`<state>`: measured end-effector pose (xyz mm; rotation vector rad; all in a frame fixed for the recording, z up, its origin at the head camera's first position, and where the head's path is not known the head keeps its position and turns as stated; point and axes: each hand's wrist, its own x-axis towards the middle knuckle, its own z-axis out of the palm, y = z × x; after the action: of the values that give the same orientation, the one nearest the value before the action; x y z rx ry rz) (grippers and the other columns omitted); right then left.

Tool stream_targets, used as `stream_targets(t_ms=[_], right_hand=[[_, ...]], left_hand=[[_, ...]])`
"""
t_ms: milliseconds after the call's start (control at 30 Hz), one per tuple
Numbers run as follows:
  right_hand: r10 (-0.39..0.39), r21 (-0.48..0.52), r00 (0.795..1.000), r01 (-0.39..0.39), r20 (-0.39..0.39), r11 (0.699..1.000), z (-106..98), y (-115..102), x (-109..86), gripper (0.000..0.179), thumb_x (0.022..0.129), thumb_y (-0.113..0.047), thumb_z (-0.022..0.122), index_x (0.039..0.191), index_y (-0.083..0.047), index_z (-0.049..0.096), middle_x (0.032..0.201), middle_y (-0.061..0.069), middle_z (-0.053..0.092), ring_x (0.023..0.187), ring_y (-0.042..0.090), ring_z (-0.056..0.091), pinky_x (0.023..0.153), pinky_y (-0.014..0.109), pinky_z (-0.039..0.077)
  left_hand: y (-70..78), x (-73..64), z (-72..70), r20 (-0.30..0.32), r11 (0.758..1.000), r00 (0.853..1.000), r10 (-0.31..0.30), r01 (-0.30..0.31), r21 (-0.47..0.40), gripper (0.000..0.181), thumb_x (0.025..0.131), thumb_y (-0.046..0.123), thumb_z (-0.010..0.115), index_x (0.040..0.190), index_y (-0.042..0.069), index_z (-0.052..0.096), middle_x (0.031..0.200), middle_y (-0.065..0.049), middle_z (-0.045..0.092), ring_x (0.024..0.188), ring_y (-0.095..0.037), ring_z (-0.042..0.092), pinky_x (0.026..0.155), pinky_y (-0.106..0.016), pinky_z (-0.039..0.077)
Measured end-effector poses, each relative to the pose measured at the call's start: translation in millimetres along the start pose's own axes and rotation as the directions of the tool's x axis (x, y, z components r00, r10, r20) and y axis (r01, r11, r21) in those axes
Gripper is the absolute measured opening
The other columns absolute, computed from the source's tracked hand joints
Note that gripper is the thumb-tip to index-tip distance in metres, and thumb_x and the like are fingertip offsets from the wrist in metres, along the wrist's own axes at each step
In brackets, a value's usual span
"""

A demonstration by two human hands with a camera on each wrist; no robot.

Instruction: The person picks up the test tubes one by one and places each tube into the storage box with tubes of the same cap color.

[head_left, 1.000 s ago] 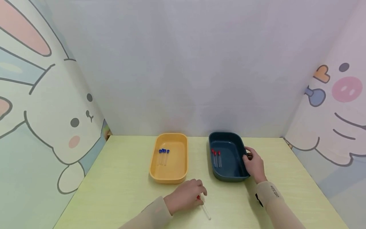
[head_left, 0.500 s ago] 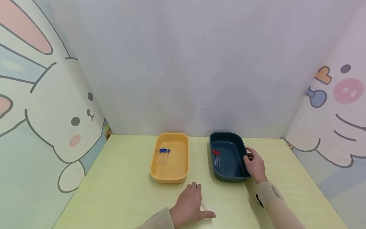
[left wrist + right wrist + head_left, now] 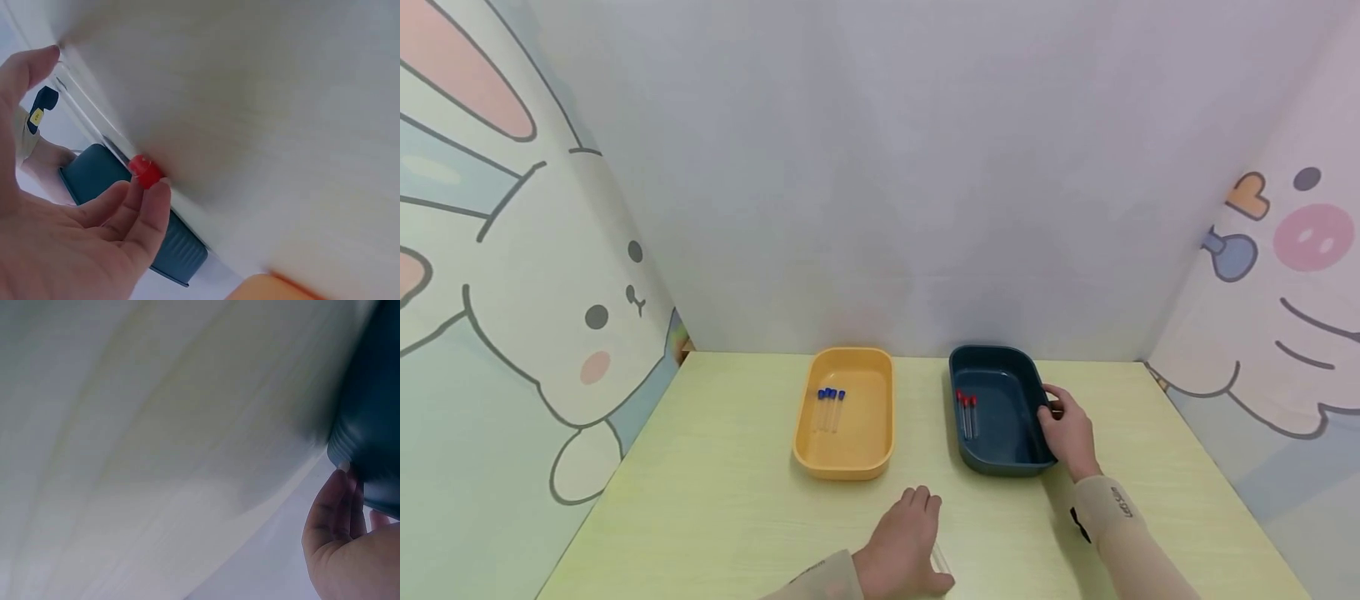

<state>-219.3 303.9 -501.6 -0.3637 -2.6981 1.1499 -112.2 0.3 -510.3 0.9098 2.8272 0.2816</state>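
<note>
A clear test tube with a red cap lies on the table under my left hand. In the left wrist view my fingertips touch the capped end and the thumb is at the far end, so the tube is spanned lengthwise. My right hand grips the right wall and rim of the dark blue tray; the right wrist view shows curled fingers against that tray wall. Three red-capped tubes lie along the tray's left side. In the head view my left hand hides the red cap of the tube on the table.
A yellow tray stands left of the blue one, holding several blue-capped tubes. Behind both trays is a pale backdrop, with cartoon-printed side walls. The pale table extends to the left and in front.
My left hand turned from the cap to span the tube, spread its thumb wide, then narrowed onto its ends. One red-capped tube in the blue tray shifted slightly left. My right hand stayed put.
</note>
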Motion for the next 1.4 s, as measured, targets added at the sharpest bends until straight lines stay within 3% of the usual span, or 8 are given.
stream_targets(t_ms=[233,500,733,1000,1400], right_hand=[[-0.001,-0.007,1.000,0.001,-0.004,1.000,-0.6,0.1,-1.2,0.048,0.106,-0.016,0.047,0.153,-0.007,0.045,0.135,0.032,0.059,0.119,0.043,0.059,0.101,0.058,0.052],[-0.013,-0.016,1.000,0.013,-0.018,1.000,-0.2,2.9,-1.7,0.047,0.106,-0.015,0.048,0.152,-0.008,0.046,0.132,0.031,0.061,0.117,0.042,0.061,0.097,0.054,0.053],[-0.005,-0.012,1.000,0.005,-0.012,1.000,-1.3,3.7,-3.1,0.048,0.106,-0.016,0.049,0.153,-0.008,0.046,0.133,0.032,0.059,0.117,0.043,0.060,0.098,0.056,0.053],[0.003,0.003,1.000,-0.003,-0.014,1.000,0.7,2.4,-4.5,0.048,0.105,-0.015,0.049,0.153,-0.009,0.046,0.134,0.031,0.059,0.119,0.043,0.060,0.098,0.056,0.052],[-0.011,0.001,1.000,0.011,-0.027,1.000,0.6,-1.9,-1.4,0.047,0.105,-0.015,0.049,0.152,-0.010,0.047,0.131,0.030,0.061,0.116,0.041,0.061,0.096,0.053,0.052]], left_hand=[[-0.6,10.8,-19.3,-0.017,0.994,0.999,0.048,-0.049,-0.097,0.084,0.072,0.056,0.089,0.134,0.009,0.058,0.123,0.000,0.056,0.110,-0.011,0.051,0.095,-0.022,0.054],[-9.0,30.4,-45.8,-0.070,0.970,0.992,0.106,-0.118,-0.212,0.083,0.074,0.048,0.091,0.138,0.007,0.057,0.131,-0.001,0.055,0.116,-0.011,0.052,0.102,-0.021,0.053],[-15.2,46.5,-67.7,-0.124,0.954,0.981,0.147,-0.173,-0.245,0.081,0.078,0.043,0.089,0.141,0.005,0.054,0.128,-0.004,0.056,0.108,-0.012,0.050,0.090,-0.016,0.053],[-16.5,69.4,-82.0,-0.107,0.952,0.983,0.151,-0.173,-0.254,0.085,0.082,0.045,0.086,0.149,0.009,0.049,0.145,-0.004,0.051,0.129,-0.017,0.051,0.107,-0.023,0.051],[-16.6,106.0,-102.4,-0.095,0.939,0.983,0.158,-0.179,-0.295,0.085,0.085,0.043,0.084,0.153,0.009,0.045,0.150,-0.004,0.047,0.129,-0.016,0.053,0.110,-0.024,0.049]])
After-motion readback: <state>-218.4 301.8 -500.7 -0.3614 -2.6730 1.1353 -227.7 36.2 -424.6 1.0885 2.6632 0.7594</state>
